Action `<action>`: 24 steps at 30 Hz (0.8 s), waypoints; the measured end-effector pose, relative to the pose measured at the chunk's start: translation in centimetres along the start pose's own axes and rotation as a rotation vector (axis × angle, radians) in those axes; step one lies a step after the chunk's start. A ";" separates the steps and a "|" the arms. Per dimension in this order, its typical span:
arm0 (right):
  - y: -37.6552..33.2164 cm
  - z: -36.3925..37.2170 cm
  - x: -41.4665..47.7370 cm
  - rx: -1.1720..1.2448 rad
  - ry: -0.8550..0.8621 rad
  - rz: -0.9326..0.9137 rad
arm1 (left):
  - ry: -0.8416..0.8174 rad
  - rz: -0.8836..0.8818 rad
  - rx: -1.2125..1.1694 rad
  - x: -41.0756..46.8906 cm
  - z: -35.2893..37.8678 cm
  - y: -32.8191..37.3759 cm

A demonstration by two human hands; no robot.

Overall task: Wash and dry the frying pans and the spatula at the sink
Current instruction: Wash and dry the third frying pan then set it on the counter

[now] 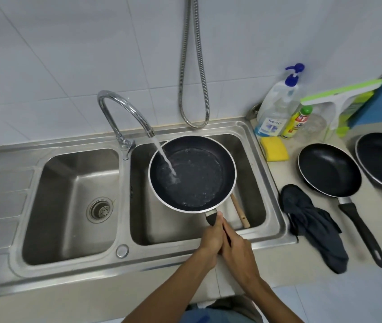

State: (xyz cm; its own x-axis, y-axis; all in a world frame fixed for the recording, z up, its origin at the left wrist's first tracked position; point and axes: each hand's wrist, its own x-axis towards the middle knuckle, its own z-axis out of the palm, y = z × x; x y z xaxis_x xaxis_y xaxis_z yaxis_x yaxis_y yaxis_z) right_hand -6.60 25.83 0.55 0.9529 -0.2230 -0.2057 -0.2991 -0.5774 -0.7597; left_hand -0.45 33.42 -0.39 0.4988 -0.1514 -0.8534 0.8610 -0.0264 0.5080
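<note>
Over right basin (159, 227), frying pan (192, 173) under running water (165, 157); left hand (209, 238), right hand (239, 250) grip handle (211, 218).

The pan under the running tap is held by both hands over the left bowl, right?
No. The head view shows the left hand and right hand holding the pan under the running tap over the right bowl, not the left.
</note>
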 end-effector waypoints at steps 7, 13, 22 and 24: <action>-0.6 -0.4 1.2 -0.060 -0.035 -0.014 | -0.003 0.009 -0.063 0.0 0.1 1.3; -0.9 1.6 0.6 -0.065 -0.095 -0.055 | 0.064 0.005 -0.075 0.2 -1.8 -0.1; 0.2 0.3 0.5 -0.201 -0.089 -0.036 | -0.062 -0.022 -0.162 1.2 -0.9 -1.1; 0.0 -0.5 0.7 -0.259 -0.073 -0.037 | -0.100 -0.062 -0.192 1.3 -0.4 -0.6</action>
State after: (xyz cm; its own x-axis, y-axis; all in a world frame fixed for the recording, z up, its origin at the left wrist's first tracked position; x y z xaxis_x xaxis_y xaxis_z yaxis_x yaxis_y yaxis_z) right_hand -5.94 25.24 0.69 0.9618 -0.1458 -0.2316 -0.2576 -0.7679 -0.5865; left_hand -0.24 33.65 -1.84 0.4400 -0.2533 -0.8615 0.8977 0.1486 0.4148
